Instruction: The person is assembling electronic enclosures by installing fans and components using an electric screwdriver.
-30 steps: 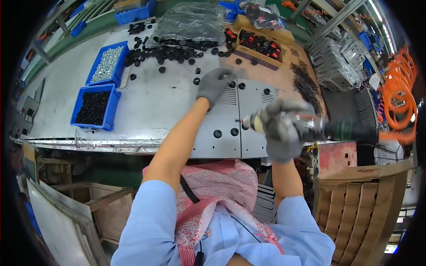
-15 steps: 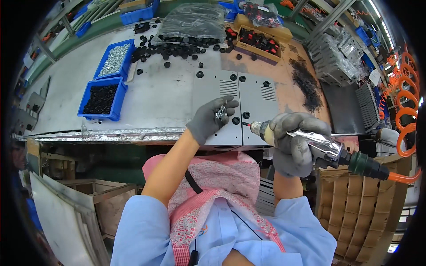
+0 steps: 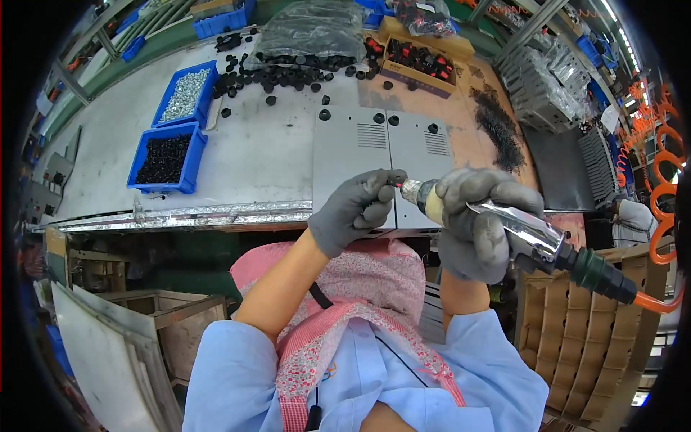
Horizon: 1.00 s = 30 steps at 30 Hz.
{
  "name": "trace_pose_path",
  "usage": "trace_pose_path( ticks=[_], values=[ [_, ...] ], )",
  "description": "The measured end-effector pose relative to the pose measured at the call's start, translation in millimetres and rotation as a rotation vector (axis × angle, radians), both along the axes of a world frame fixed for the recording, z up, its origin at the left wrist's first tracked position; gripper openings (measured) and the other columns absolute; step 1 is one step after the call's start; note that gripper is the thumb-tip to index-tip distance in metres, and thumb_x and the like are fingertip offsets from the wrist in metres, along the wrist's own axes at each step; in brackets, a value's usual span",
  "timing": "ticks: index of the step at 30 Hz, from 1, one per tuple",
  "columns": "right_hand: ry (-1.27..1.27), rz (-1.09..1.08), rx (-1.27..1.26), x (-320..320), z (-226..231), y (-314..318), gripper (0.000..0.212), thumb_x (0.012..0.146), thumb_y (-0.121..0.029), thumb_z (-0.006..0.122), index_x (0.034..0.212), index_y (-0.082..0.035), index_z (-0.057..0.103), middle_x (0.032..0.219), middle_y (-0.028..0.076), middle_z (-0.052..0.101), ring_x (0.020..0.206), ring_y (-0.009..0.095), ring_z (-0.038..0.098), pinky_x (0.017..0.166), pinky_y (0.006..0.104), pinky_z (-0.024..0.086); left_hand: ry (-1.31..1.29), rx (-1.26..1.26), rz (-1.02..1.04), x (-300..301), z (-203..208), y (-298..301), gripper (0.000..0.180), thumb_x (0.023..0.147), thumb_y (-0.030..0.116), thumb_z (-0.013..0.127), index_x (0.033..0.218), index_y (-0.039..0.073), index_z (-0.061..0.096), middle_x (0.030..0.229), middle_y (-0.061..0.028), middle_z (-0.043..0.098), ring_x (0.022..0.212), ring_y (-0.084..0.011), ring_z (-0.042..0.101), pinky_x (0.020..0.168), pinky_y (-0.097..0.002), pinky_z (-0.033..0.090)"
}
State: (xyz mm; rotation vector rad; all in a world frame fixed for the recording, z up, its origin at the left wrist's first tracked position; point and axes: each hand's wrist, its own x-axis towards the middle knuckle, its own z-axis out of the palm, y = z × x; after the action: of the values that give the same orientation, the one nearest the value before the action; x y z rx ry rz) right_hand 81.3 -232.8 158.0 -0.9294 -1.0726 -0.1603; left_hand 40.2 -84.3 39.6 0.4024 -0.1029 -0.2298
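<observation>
My right hand point(image 3: 484, 223) is wrapped around a pneumatic screwdriver point(image 3: 522, 234), its nose turned left and its orange hose running off to the right. At the tip of its bit, my left hand point(image 3: 354, 211) pinches with thumb and forefinger. The other left fingers are curled over small silver screws, which are now hidden from sight. Both hands wear grey gloves. Beneath them lie two grey metal panels point(image 3: 336, 151) side by side, with vent slots and black round feet point(image 3: 378, 118) near the far corners. My hands cover much of the panels' near part.
Two blue bins stand at the left, one with silver screws point(image 3: 186, 97), one with small black parts point(image 3: 164, 160). Loose black feet point(image 3: 270, 83) lie by a clear plastic bag point(image 3: 313, 32). A cardboard box point(image 3: 419, 66) holds black-and-red parts. Coiled orange hoses point(image 3: 661, 187) hang right.
My left hand has turned over and its fingertips have come to the screwdriver's bit, hiding the screws seen in them before. The screwdriver has shifted slightly, its nose a little higher.
</observation>
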Motion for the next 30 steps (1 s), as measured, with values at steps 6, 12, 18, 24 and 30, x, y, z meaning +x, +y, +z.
trace_pose_path(
  ticks=[6, 12, 18, 24, 30],
  values=[
    [0.014, 0.004, 0.073, -4.7, -4.0, 0.1, 0.03, 0.079, -0.016, 0.057, 0.106, -0.007, 0.047, 0.09, 0.014, 0.056, 0.069, 0.021, 0.055, 0.066, 0.0396, 0.046, 0.059, 0.011, 0.016, 2.7, 4.1, 3.0, 0.033, 0.092, 0.016, 0.053, 0.12, -0.002, 0.046, 0.07, 0.0041, 0.045, 0.045, -0.0029, 0.033, 0.035, -0.015, 0.025],
    [-0.027, 0.01, 0.045, -0.5, -0.9, -3.3, 0.028, 0.081, -0.017, 0.057, 0.105, -0.007, 0.048, 0.087, 0.014, 0.055, 0.069, 0.021, 0.055, 0.066, 0.0393, 0.046, -0.033, 0.079, -0.03, 2.9, 9.4, 2.7, 0.035, 0.092, 0.02, 0.054, 0.118, -0.002, 0.045, 0.068, 0.0047, 0.043, 0.045, -0.003, 0.033, 0.034, -0.0155, 0.025],
    [0.042, -0.042, 0.076, -8.8, -0.7, -0.5, 0.025, 0.08, -0.018, 0.057, 0.098, -0.007, 0.045, 0.084, 0.013, 0.053, 0.065, 0.02, 0.054, 0.065, 0.0389, 0.045, -0.002, 0.016, -0.036, 4.1, 7.1, 2.1, 0.036, 0.092, 0.026, 0.056, 0.115, 0.0, 0.046, 0.065, 0.0048, 0.041, 0.043, -0.0031, 0.032, 0.034, -0.0159, 0.025],
    [0.025, -0.026, 0.074, -6.4, -1.1, -0.9, 0.027, 0.079, -0.019, 0.057, 0.101, -0.006, 0.045, 0.085, 0.013, 0.054, 0.065, 0.02, 0.054, 0.064, 0.0382, 0.046, 0.053, 0.156, 0.033, 1.5, 9.6, 0.3, 0.038, 0.092, 0.032, 0.057, 0.112, 0.001, 0.05, 0.066, 0.0035, 0.044, 0.043, -0.0033, 0.032, 0.034, -0.0167, 0.024],
    [0.019, -0.059, 0.053, -6.5, -3.9, -3.1, 0.027, 0.08, -0.019, 0.057, 0.1, -0.006, 0.045, 0.084, 0.013, 0.053, 0.066, 0.021, 0.054, 0.064, 0.0388, 0.046, 0.005, 0.303, 0.088, 1.1, 8.2, 0.0, 0.044, 0.091, 0.039, 0.057, 0.11, 0.0, 0.055, 0.066, 0.0017, 0.048, 0.043, -0.0041, 0.032, 0.034, -0.0178, 0.022]
  ],
)
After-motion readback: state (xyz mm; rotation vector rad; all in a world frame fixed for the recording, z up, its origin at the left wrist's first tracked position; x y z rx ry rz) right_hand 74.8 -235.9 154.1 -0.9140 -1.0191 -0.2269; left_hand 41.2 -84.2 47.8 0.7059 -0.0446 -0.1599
